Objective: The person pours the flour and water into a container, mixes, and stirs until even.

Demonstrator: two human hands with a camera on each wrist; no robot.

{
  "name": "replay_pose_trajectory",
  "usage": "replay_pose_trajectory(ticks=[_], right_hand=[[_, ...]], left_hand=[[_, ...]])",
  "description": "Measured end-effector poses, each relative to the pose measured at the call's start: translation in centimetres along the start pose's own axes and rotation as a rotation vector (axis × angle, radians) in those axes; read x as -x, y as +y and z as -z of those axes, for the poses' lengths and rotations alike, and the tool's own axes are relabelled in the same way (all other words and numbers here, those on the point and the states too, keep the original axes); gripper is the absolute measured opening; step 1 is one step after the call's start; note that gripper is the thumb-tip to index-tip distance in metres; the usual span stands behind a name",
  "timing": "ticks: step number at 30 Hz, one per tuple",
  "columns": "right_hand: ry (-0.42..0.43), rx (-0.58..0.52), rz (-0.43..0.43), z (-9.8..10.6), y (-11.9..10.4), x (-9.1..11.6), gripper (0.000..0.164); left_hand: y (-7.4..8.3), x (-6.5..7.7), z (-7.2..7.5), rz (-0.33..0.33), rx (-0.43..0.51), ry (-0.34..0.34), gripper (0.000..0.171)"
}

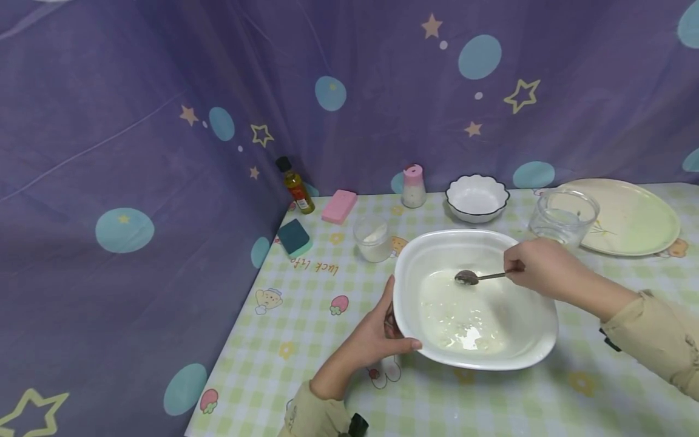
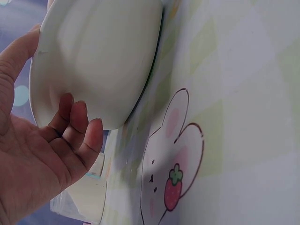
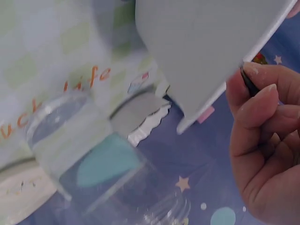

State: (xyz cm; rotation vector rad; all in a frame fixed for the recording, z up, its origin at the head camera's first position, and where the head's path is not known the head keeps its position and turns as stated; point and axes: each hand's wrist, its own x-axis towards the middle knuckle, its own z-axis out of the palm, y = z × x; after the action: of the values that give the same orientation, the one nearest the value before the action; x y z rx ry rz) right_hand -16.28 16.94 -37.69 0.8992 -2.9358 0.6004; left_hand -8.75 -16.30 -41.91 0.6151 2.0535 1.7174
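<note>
A white oval basin holds a shallow, whitish wet layer. My left hand grips its left side, thumb over the rim. In the left wrist view the curled fingers rest against the outer wall of the basin. My right hand pinches the handle of a small metal spoon between thumb and fingers. White residue sits in the spoon's bowl, which hangs over the inside of the basin. In the right wrist view the basin wall hides most of the spoon beyond the dark handle.
Behind the basin stand a clear cup with white powder, a pink-topped shaker and a scalloped white bowl. A clear container overlaps a pale oval tray. An oil bottle, pink block and sponge lie back left.
</note>
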Motion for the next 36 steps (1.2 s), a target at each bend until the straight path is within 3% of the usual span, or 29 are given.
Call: replay_pose_trajectory(ticks=[7, 15, 19, 25, 36], right_hand=[[-0.047, 0.046, -0.012, 1.3, 0.8, 0.8, 0.031], [-0.189, 0.051, -0.031, 2.8, 1.1, 1.5, 0.031], [-0.257, 0.007, -0.05, 3.3, 1.1, 1.8, 0.028], [-0.371, -0.161, -0.097, 3.1, 1.0, 2.1, 0.022], [-0.328, -0.295, 0.036, 1.2, 0.3, 2.5, 0.022]], left_hand=[[0.1, 0.0, -0.1, -0.001, -0.008, 0.006, 0.116], [0.1, 0.1, 0.0, 0.018, 0.0, 0.013, 0.116], [0.1, 0.1, 0.0, 0.014, -0.006, 0.008, 0.116], [0.0, 0.1, 0.0, 0.0, -0.019, 0.008, 0.116], [-0.1, 0.0, 0.0, 0.011, -0.018, 0.018, 0.116]])
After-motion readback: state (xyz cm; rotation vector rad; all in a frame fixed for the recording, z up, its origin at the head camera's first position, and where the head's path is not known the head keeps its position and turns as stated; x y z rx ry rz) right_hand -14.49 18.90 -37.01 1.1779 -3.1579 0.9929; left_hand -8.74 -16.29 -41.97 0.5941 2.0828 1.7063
